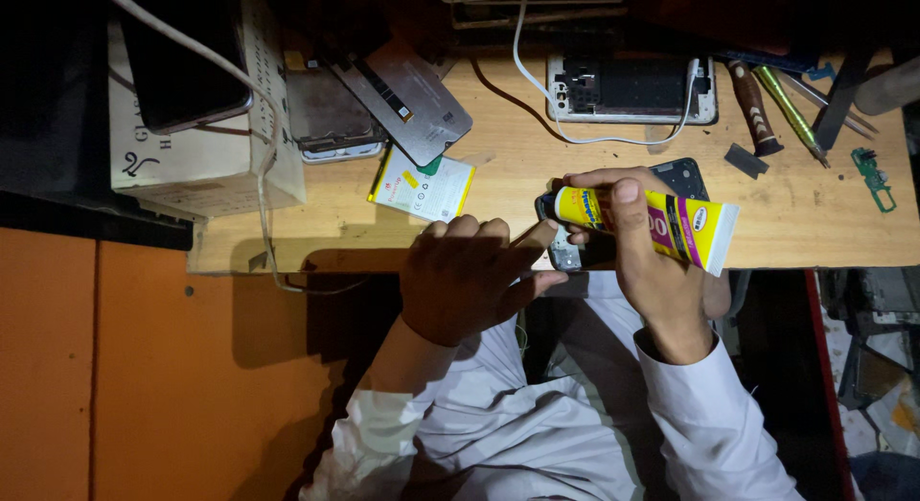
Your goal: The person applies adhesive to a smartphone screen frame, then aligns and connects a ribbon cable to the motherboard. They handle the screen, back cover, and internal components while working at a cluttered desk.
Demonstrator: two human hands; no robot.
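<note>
The right hand (652,261) has its grip closed around one yellow glue tube (652,218), nozzle end pointing left, over one dark phone frame (685,180) at the worktop (517,166) edge. The left hand (460,276) lies knuckles up, fingers pressed against the frame's lower end. Farther off lie one battery (422,187), one opened phone (628,89) and two screwdrivers (771,103).
</note>
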